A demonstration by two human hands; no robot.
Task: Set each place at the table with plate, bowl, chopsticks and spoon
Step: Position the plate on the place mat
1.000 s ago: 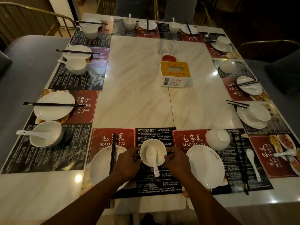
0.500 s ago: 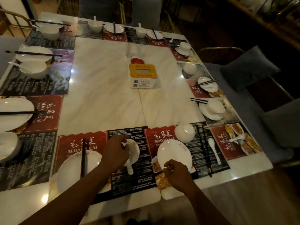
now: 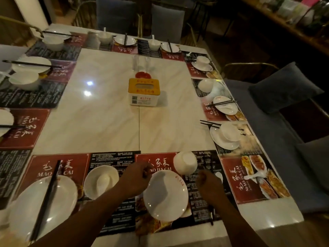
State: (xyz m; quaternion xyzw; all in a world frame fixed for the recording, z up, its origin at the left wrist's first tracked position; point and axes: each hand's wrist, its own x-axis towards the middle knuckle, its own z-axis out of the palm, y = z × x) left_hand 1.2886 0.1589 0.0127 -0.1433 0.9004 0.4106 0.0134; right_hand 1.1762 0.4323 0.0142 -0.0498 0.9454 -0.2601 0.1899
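Observation:
At the near edge, my left hand [image 3: 136, 178] grips the upper-left rim of a white plate [image 3: 165, 195] on the right placemat. My right hand [image 3: 210, 186] hovers just right of that plate with curled fingers, covering dark chopsticks [image 3: 211, 215] and a white spoon [image 3: 219, 175]; what it holds is hidden. Just beyond the plate a white bowl [image 3: 185, 163] lies on its side. To the left stand a bowl holding a spoon [image 3: 101, 180] and a large plate [image 3: 26, 211] with chopsticks [image 3: 48, 195] across it.
Plates, bowls, spoons and chopsticks lie on placemats along the left, far and right sides of the marble table [image 3: 106, 122]. A yellow-topped tissue box [image 3: 144, 91] stands in the middle. A grey sofa with cushions [image 3: 283, 90] runs along the right.
My left hand left the bowl with the spoon and went right to the plate's rim. My right hand slid from the plate's near rim to its right side. The view shifted right.

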